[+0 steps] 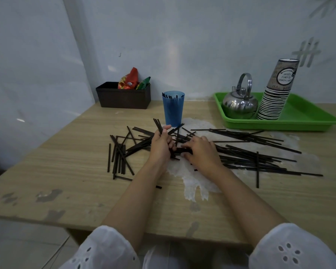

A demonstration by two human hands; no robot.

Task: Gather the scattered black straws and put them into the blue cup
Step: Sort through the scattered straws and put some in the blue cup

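Several black straws (250,152) lie scattered across the middle of the wooden table (66,171), with a smaller heap (119,158) at the left. The blue cup (173,108) stands upright behind them and holds a few straws. My left hand (160,145) is shut on a small bundle of straws (158,125) whose ends stick up above the thumb. My right hand (201,152) rests palm down on the pile just right of it, fingertips pinching straws (182,150) on the table.
A green tray (299,121) at the back right carries a steel kettle (240,102) and a stack of paper cups (275,94). A dark box (123,96) with snack packets sits at the back left against the wall. A worn white patch (194,183) marks the tabletop.
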